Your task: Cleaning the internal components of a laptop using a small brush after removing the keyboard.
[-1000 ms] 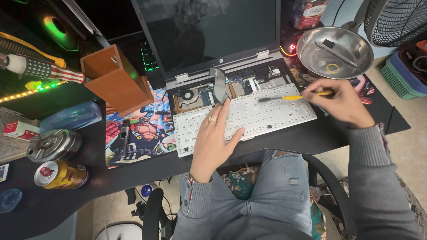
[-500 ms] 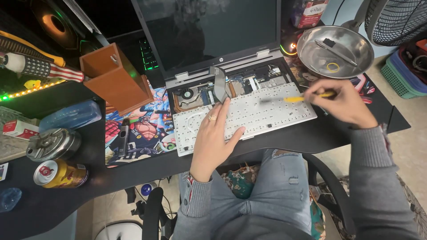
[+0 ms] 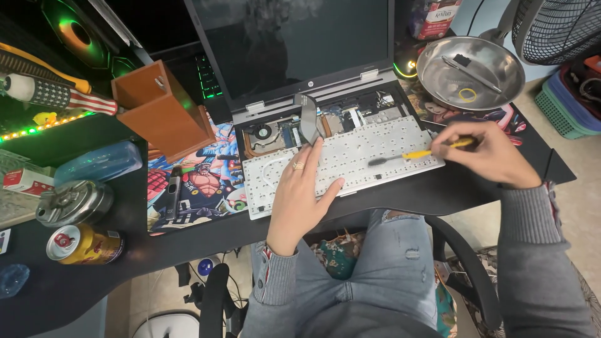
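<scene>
Item: detached white keyboard point(image 3: 350, 159) flipped across the open laptop point(image 3: 300, 75) mid-desk, left hand point(image 3: 300, 194) spread flat steadying it, right hand point(image 3: 494, 153) gripping a yellow screwdriver point(image 3: 416, 153) tip-down upon it.

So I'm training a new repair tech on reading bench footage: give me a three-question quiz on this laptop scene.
1. True or false: the left hand lies flat on the detached keyboard.
2. What does the right hand hold? A) tweezers B) yellow-handled brush C) soldering iron
3. What container sits right of the laptop?

Key: 1 true; 2 B; 3 a round metal bowl holding small parts.
</scene>
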